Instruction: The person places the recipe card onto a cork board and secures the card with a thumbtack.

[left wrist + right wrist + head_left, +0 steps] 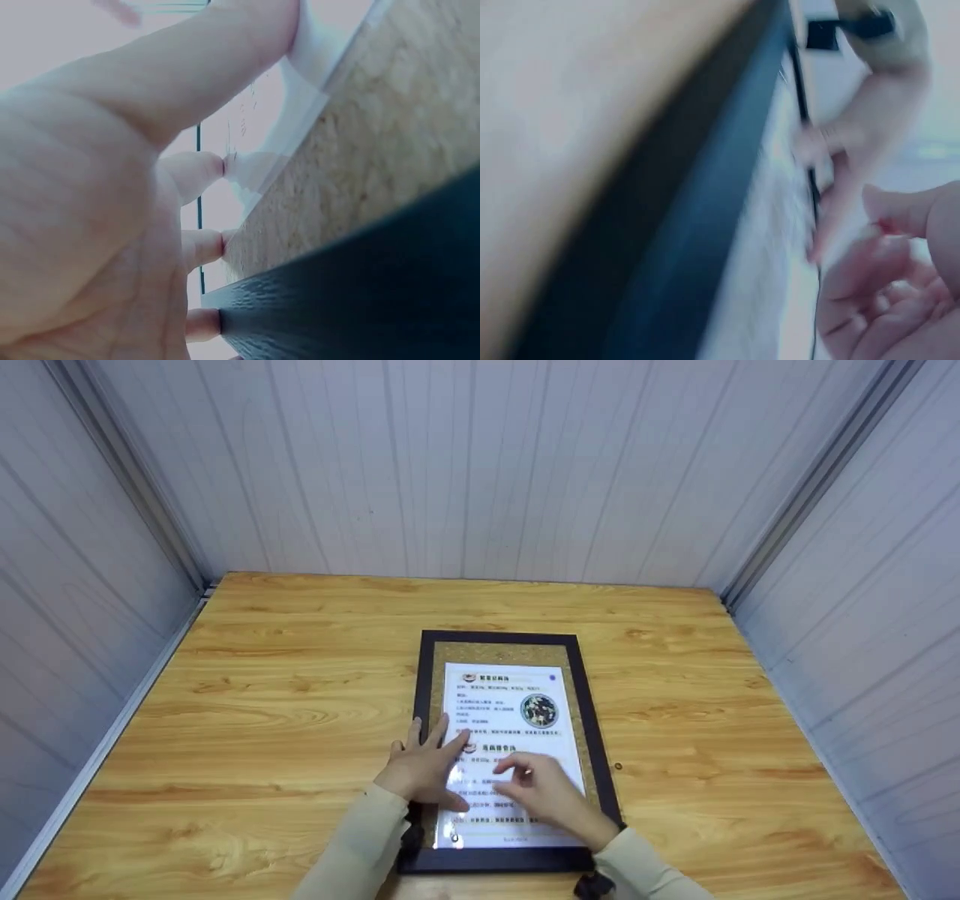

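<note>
A cork board [495, 652] with a black frame [596, 727] lies on the wooden table. On the cork sits a glossy laminated recipe sheet [510, 716] with printed text and a round food picture; a purple dot, perhaps a pin head, marks its upper right corner. My left hand [424, 771] rests with fingers spread across the sheet's left edge, some fingertips on the sheet and one on the frame in the left wrist view. Above the sheet's lower half hovers my right hand [544, 793], fingers curled, thumb and index tips close together. Whether they pinch anything small is unclear.
A small dark ring-like mark or object [618, 766] is on the table [712, 720] right of the frame. Another small dark spot [454, 838] shows at the sheet's lower left corner. Pale panel walls [465, 472] enclose the back and sides.
</note>
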Action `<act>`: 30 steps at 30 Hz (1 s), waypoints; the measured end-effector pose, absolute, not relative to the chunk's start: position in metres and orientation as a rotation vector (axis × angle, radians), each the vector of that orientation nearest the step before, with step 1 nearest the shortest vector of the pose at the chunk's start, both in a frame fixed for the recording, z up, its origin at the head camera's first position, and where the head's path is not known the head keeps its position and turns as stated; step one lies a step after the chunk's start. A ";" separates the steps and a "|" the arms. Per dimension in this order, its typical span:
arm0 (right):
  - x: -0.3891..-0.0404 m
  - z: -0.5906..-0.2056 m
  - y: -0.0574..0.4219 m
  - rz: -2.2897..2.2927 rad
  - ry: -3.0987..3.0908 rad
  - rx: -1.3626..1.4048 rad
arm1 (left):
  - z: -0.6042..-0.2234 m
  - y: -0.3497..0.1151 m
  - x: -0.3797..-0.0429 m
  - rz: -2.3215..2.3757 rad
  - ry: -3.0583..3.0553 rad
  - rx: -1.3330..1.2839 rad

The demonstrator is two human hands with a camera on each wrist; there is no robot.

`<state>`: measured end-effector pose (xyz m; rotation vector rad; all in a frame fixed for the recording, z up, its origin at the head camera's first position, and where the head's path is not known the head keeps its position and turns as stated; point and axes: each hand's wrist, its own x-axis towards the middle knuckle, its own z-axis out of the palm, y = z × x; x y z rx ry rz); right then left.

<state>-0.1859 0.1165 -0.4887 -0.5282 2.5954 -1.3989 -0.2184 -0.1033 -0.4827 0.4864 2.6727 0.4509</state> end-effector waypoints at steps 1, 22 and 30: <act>-0.188 -0.486 0.123 -1.397 2.633 -0.522 | -0.483 -0.104 -0.218 0.450 2.671 0.484; -0.208 -0.481 0.254 -1.135 2.960 -0.077 | -0.481 -0.105 -0.218 0.528 2.638 0.455; -0.204 -0.509 0.272 -1.023 2.895 0.033 | -0.484 -0.103 -0.219 0.497 2.652 0.472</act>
